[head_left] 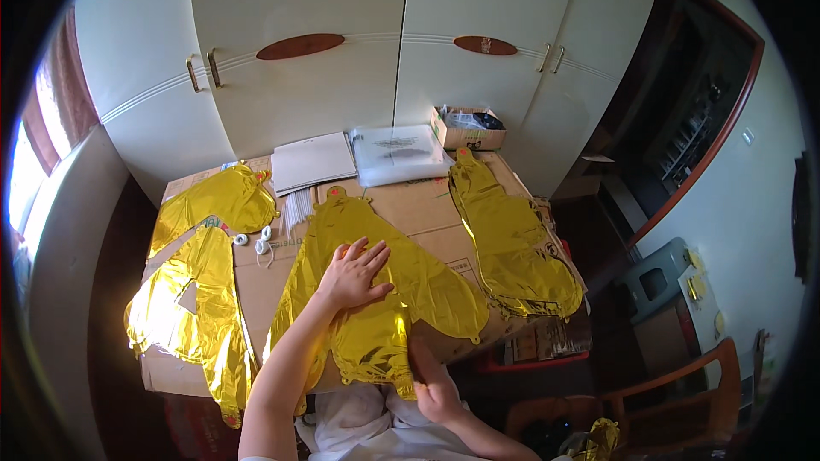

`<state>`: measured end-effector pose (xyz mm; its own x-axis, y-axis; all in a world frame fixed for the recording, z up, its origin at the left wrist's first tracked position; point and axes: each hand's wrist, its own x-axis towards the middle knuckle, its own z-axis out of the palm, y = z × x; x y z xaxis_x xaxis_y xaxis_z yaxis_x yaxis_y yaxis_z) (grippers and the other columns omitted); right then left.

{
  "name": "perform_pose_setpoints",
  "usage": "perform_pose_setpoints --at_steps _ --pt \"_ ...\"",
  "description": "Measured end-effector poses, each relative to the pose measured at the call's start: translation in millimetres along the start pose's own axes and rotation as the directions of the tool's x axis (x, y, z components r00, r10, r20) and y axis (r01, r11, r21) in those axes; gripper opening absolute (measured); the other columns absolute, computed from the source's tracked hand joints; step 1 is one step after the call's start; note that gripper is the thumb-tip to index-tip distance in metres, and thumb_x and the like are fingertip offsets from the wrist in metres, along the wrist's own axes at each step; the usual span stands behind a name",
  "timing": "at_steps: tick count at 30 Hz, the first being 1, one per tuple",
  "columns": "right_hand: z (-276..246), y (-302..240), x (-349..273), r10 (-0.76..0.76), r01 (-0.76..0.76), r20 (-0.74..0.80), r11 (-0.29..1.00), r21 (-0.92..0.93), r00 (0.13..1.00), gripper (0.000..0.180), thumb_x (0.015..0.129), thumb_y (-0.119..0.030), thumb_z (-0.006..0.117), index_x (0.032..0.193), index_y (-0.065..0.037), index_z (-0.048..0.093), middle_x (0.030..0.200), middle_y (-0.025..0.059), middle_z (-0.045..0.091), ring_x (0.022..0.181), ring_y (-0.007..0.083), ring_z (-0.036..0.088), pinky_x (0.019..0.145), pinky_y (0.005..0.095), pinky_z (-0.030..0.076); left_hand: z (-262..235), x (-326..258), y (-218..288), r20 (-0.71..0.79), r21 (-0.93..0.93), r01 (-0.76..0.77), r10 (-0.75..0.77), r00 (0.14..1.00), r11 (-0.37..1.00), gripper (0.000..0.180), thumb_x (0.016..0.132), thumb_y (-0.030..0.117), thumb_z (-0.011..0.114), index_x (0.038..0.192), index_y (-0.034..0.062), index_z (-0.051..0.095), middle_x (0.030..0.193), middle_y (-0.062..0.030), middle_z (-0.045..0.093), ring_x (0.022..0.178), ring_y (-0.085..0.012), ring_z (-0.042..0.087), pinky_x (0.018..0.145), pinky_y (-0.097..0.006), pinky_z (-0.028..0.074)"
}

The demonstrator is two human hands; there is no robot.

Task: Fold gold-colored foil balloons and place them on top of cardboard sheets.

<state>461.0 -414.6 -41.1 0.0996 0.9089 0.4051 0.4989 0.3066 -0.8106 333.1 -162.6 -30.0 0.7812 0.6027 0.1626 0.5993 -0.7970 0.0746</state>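
Observation:
A flat, uninflated gold foil balloon [427, 282] lies in front of me on the cardboard-topped table, its near part folded and reaching the front edge. My left hand [354, 276] presses flat on its middle, fingers stretched out. At the near right side of the folded foil, my right hand [436, 386] grips the edge, with some fingertips hidden by the foil. To the right lies a stack of gold foil balloons [517, 243]. On the left, one gold balloon [192, 290] with a triangular hole sits below another gold foil piece [218, 205].
White ribbon rolls [263, 239] and thin white sticks [298, 207] lie left of centre. Along the back are white sheets [313, 162], clear plastic bags [400, 154] and a small box [468, 130]. A wooden chair [726, 376] stands at the right.

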Motion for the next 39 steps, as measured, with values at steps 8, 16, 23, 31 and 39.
perform_pose_setpoints --at_steps 8,16,23,31,39 --pt "6.5 -7.0 10.6 -0.119 0.282 0.335 0.823 -0.493 0.935 0.052 0.086 -0.014 0.054 0.135 -0.001 0.046 0.142 0.0194 0.043 0.135 0.0383 0.036 0.108 0.0535 0.030 0.1 -0.1 0.0 -0.011 -0.006 0.001 -0.001 1.000 1.000 0.076 0.087 0.061 0.044 0.145 0.0110 0.038 0.150 -0.0051 0.037 0.138 -0.0307 0.031 0.111 -0.047 0.024" --pt "12.3 -9.9 7.2 -0.058 0.277 0.392 0.801 -0.530 0.918 0.061 0.088 -0.033 0.057 0.138 -0.001 0.043 0.143 0.0181 0.042 0.138 0.0377 0.030 0.110 0.0531 0.028 0.0 -0.4 0.1 0.003 -0.020 0.001 0.000 1.000 1.000 0.076 0.088 0.060 0.043 0.145 0.0112 0.037 0.151 -0.0049 0.036 0.139 -0.0307 0.029 0.112 -0.047 0.023" --pt "-29.6 7.6 35.0 -0.196 0.279 0.347 0.938 -0.206 0.917 0.052 0.087 -0.020 0.064 0.136 -0.009 0.049 0.142 0.0103 0.047 0.134 0.0313 0.040 0.109 0.0489 0.032 1.1 -1.2 -0.1 -0.003 -0.017 0.004 -0.004 1.000 1.000 0.076 0.087 0.061 0.043 0.145 0.0110 0.037 0.150 -0.0050 0.036 0.139 -0.0303 0.029 0.112 -0.047 0.023" --pt "-44.7 51.0 73.8 -0.284 0.428 0.374 0.814 -0.393 0.883 0.032 0.080 -0.027 0.071 0.110 -0.014 0.070 0.117 -0.0024 0.066 0.118 0.0210 0.054 0.098 0.0368 0.041 2.0 -1.1 0.2 -0.036 -0.018 0.000 -0.001 0.999 1.000 0.077 0.086 0.061 0.047 0.144 0.0111 0.039 0.149 -0.0052 0.038 0.137 -0.0305 0.032 0.111 -0.046 0.024" --pt "-41.9 42.1 77.1 -0.282 0.458 0.418 0.785 -0.417 0.864 0.032 0.085 -0.031 0.067 0.110 -0.012 0.069 0.120 -0.0023 0.064 0.121 0.0189 0.053 0.095 0.0361 0.041 -1.6 -1.4 1.0 0.006 -0.011 0.013 -0.013 1.000 1.000 0.077 0.087 0.061 0.043 0.145 0.0107 0.037 0.150 -0.0045 0.037 0.139 -0.0300 0.029 0.112 -0.046 0.023"
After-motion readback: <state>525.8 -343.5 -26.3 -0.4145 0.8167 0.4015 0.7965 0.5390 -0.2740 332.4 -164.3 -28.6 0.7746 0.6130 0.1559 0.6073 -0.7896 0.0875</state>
